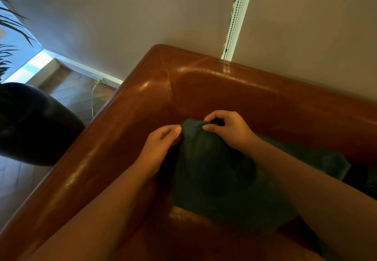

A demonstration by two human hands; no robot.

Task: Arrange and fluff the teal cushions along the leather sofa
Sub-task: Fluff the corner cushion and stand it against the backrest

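A dark teal cushion (212, 175) stands in the left corner of the brown leather sofa (224, 89), leaning toward the backrest. My right hand (226, 130) pinches the cushion's top corner between thumb and curled fingers. My left hand (163, 144) grips the cushion's upper left edge just below that corner, thumb on the fabric. More teal fabric (326, 162), perhaps a second cushion, lies to the right behind my right forearm, mostly hidden.
The sofa's rounded left armrest (98, 158) runs diagonally down to the lower left. A large dark round pot (34, 126) with plant leaves stands on the wooden floor beside it. A wall and a beaded blind chain (234, 26) are behind the backrest.
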